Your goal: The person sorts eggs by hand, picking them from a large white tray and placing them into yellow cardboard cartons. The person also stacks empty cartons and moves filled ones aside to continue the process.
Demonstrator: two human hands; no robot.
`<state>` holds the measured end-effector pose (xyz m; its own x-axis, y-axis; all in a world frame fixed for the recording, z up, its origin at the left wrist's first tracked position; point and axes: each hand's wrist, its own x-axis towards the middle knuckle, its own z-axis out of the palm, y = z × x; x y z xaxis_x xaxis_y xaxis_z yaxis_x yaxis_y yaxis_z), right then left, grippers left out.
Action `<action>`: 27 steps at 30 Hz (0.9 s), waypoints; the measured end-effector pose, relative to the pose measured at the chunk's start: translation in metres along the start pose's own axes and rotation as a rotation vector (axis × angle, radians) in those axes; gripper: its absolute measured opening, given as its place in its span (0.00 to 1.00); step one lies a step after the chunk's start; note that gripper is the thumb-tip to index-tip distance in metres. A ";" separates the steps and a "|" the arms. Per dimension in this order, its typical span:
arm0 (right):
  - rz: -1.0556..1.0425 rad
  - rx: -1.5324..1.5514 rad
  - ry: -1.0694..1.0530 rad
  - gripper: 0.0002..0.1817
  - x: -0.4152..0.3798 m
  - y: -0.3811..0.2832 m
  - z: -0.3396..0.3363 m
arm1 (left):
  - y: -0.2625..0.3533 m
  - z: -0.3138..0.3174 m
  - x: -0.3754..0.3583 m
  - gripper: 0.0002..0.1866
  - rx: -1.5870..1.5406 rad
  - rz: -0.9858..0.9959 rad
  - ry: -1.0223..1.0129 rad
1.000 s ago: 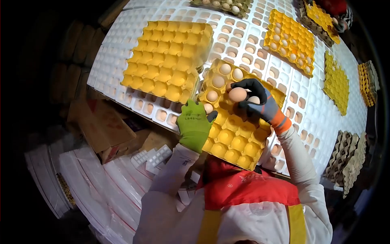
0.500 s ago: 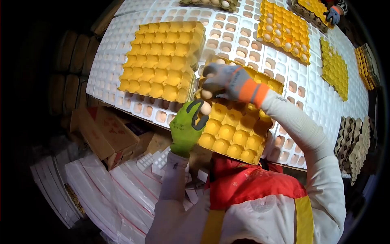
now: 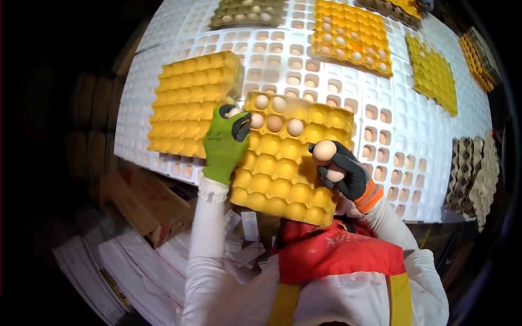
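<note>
My left hand (image 3: 224, 142), in a green glove, is closed round a pale egg (image 3: 232, 112) at the left edge of a yellow tray (image 3: 283, 182). That tray holds several eggs in its upper left cups, among them a browner one (image 3: 274, 123); its lower cups are bare. Over the tray's right side, my right hand (image 3: 349, 175), in a black and orange glove, grips two eggs, one (image 3: 324, 150) above the other (image 3: 335, 173). A stack of yellow trays (image 3: 190, 103) lies just left of my left hand.
White foam trays (image 3: 261, 51) with eggs in many cells cover the table. Farther back sit an orange tray with eggs (image 3: 353, 38), a grey-green one (image 3: 247, 13) and a yellow-green one (image 3: 432, 73). Grey cartons (image 3: 473, 179) stand right; a cardboard box (image 3: 144, 206) is lower left.
My right hand has moved from the tray's upper left to its right side and turned, now showing two eggs. My left hand moved up and left. The view has shifted.
</note>
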<state>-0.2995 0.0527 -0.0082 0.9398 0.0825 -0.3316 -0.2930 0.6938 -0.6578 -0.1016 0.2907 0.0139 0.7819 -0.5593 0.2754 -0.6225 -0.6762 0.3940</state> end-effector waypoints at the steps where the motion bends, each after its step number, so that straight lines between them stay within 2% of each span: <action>1: -0.022 0.021 0.035 0.20 -0.011 0.003 -0.001 | 0.000 0.002 0.008 0.16 0.107 0.064 -0.083; 2: -0.045 0.042 0.070 0.20 -0.020 0.006 -0.003 | -0.003 0.009 0.022 0.17 0.189 0.152 -0.165; 4: -0.150 -0.115 0.166 0.20 -0.045 0.008 -0.005 | 0.012 0.020 0.035 0.17 0.204 0.176 -0.245; 5: 0.044 0.100 0.188 0.22 -0.063 -0.008 -0.006 | 0.014 0.017 0.036 0.17 0.222 0.187 -0.285; 6: 0.055 -0.057 0.242 0.24 -0.077 -0.001 -0.014 | 0.012 0.017 0.036 0.17 0.262 0.185 -0.325; 8: -0.074 0.053 0.305 0.23 -0.094 0.020 -0.032 | 0.001 0.019 0.039 0.17 0.304 0.277 -0.346; 9: -0.143 0.139 0.261 0.22 -0.103 0.031 -0.047 | 0.003 0.020 0.041 0.17 0.294 0.264 -0.379; 11: -0.363 -0.365 0.296 0.20 -0.132 0.034 -0.083 | 0.007 0.014 0.045 0.16 0.301 0.219 -0.437; 13: -0.297 -0.320 0.483 0.18 -0.161 0.011 -0.121 | -0.005 0.001 0.050 0.16 0.072 0.104 -0.459; 14: -0.098 0.013 0.610 0.18 -0.175 -0.014 -0.133 | -0.009 -0.006 0.054 0.17 -0.042 0.045 -0.463; 15: -0.071 -0.108 0.759 0.17 -0.182 -0.032 -0.155 | -0.005 -0.010 0.057 0.17 -0.153 -0.013 -0.468; 16: -0.038 -0.230 0.907 0.17 -0.184 -0.048 -0.179 | 0.018 -0.006 0.058 0.18 -0.205 -0.005 -0.453; 17: -0.261 -0.740 1.045 0.18 -0.175 -0.047 -0.221 | 0.058 0.006 0.055 0.19 -0.257 -0.003 -0.432; 18: -0.506 -1.262 1.131 0.20 -0.164 -0.042 -0.256 | 0.136 0.030 0.047 0.21 -0.574 -0.036 -0.434; 19: -0.367 -1.484 1.141 0.19 -0.157 -0.052 -0.260 | 0.198 0.060 0.043 0.24 -0.696 -0.064 -0.534; 20: -0.222 -1.703 1.147 0.19 -0.148 -0.064 -0.259 | 0.245 0.094 0.038 0.23 -0.607 0.087 -0.523; 21: -0.030 -1.781 1.049 0.19 -0.143 -0.073 -0.256 | 0.281 0.126 0.036 0.22 -0.448 0.136 -0.548; 22: -0.049 -1.753 0.979 0.19 -0.142 -0.076 -0.265 | 0.317 0.159 0.034 0.21 -0.289 0.190 -0.570; 23: -0.183 -1.635 0.979 0.19 -0.140 -0.079 -0.268 | 0.333 0.203 0.033 0.14 -0.145 0.386 -0.411; 24: -0.306 -1.511 0.967 0.20 -0.139 -0.082 -0.271 | 0.348 0.233 0.032 0.08 -0.006 0.378 -0.483; 25: -0.414 -1.396 0.894 0.20 -0.131 -0.089 -0.279 | 0.351 0.261 0.027 0.07 -0.027 0.374 -0.490; 26: -0.519 -1.277 0.828 0.20 -0.121 -0.100 -0.285 | 0.359 0.262 0.030 0.10 -0.027 0.318 -0.506; 27: -0.367 -1.361 0.871 0.20 -0.113 -0.111 -0.283 | 0.366 0.264 0.034 0.13 -0.027 0.263 -0.520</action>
<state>-0.4227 -0.2358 -0.0889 0.7526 -0.6582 0.0187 -0.4621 -0.5480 -0.6972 -0.3122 -0.1026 -0.0641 0.4776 -0.8732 -0.0973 -0.7869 -0.4743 0.3946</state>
